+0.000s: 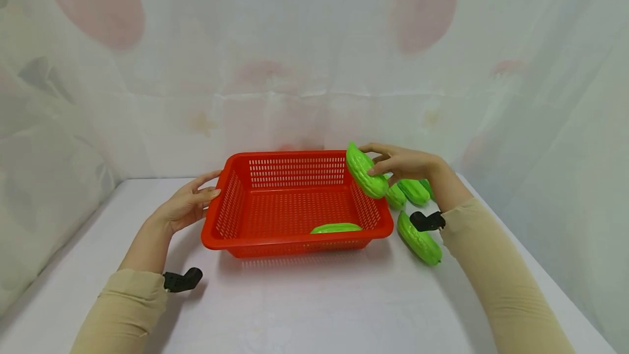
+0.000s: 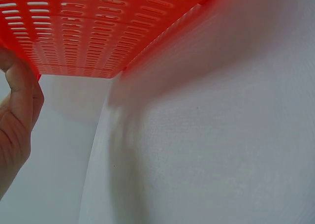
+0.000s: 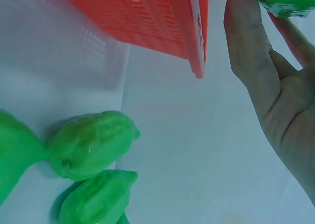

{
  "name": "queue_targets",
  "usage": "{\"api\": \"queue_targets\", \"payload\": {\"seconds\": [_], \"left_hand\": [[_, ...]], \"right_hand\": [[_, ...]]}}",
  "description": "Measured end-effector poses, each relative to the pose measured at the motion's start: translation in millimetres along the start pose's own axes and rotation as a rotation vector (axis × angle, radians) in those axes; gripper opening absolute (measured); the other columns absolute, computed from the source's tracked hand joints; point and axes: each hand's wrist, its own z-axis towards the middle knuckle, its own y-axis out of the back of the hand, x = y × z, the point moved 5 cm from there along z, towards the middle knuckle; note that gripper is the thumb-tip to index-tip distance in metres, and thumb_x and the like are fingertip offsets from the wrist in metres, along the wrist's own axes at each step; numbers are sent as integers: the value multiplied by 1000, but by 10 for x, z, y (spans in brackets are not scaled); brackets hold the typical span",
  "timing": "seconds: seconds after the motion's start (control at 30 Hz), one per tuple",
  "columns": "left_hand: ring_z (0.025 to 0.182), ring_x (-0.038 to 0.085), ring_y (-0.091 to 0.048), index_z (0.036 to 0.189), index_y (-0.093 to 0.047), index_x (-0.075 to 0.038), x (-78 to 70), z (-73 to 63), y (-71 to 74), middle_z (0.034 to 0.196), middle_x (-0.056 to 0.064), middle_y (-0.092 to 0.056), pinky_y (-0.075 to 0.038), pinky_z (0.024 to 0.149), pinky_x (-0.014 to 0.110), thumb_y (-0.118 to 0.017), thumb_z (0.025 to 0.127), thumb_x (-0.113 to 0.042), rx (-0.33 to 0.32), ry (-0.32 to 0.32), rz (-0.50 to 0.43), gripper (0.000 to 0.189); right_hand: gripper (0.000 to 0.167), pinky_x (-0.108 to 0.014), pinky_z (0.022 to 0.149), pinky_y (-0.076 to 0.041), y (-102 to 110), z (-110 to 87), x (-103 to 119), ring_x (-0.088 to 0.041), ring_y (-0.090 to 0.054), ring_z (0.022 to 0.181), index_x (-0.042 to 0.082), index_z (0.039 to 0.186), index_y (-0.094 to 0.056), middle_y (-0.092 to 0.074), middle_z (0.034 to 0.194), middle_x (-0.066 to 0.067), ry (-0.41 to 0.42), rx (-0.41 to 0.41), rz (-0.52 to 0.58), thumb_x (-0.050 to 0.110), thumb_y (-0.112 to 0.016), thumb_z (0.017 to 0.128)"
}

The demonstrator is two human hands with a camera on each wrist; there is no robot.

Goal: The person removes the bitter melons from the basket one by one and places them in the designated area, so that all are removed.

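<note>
A red plastic basket point(image 1: 295, 242) with slotted walls stands on the white table. My left hand point(image 1: 189, 204) grips its left rim; in the left wrist view, the fingers point(image 2: 22, 86) lie against the basket wall point(image 2: 83, 42). Above the basket's right rim, my right hand point(image 1: 405, 163) holds a bright green bitter melon point(image 1: 363, 171) between thumb and fingers, its pointed tip up and tilted left. Another bitter melon point(image 1: 336, 228) lies inside the basket near the front wall, partly hidden by the rim.
Right of the basket, a bitter melon point(image 1: 420, 242) lies on the table below my right forearm. Several more, including one bitter melon point(image 1: 414, 191), lie farther back, partly covered by the hand and arm. Patterned white curtains point(image 1: 304, 70) hang behind and along both sides.
</note>
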Motion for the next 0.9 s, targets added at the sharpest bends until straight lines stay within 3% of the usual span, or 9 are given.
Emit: {"api": "queue_targets", "payload": {"seconds": [0.3,0.53,0.9], "left_hand": [[89,8,-70,157,-11,-14,9,8,25,108,-7,-69,-60,78,27,-49,102,-10,-4,1,7,67],[88,8,-69,157,-11,-14,4,2,24,106,-6,-69,-60,78,27,-49,102,-10,-6,1,4,67],[87,8,-70,157,-11,-14,-5,-13,15,106,-6,-69,-60,78,26,-49,102,-9,1,-4,-3,67]], "right_hand": [[70,-37,84,-50,46,-91,-93,-35,-23,149,29,156,-20,-11,165,-11,-5,-14,1,26,-57,97],[70,-40,91,-47,92,-172,-186,-38,-24,149,30,156,-21,-14,164,-13,-15,-24,2,26,-57,97],[73,-43,90,-49,169,-302,-330,-41,-21,149,30,157,-20,-13,164,-16,-20,-40,13,25,-60,95]]}}
